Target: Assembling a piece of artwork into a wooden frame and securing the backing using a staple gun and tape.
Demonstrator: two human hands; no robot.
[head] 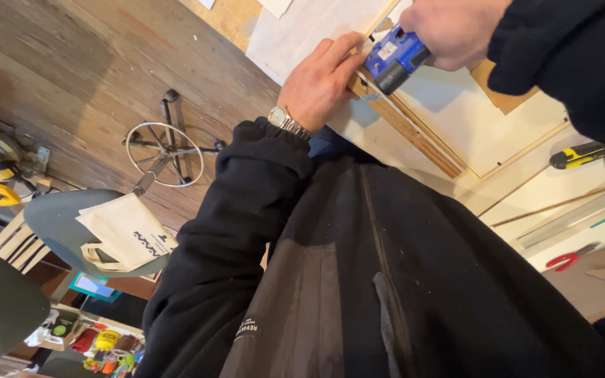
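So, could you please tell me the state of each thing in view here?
left hand: flat, pressing down the wooden strip
right hand: closed around the blue tool
blue tool: tip down at the strip
yellow-handled tool: lying loose on the bench
red-handled pliers: lying loose

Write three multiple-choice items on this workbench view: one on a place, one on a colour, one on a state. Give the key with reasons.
1. Where does the left hand rest?
A. on the wooden strip at the board's edge
B. on the stool
C. on the floor

2. What colour is the tool in the right hand?
A. green
B. blue and black
C. orange

3. How is the cloth bag lying?
A. hanging from a hook
B. held in a hand
C. lying on the stool seat

Key: 1 A, the fingers press the wooden strip; 2 B, the tool has a blue body with a black end; 3 C, it lies flat on the grey stool seat.
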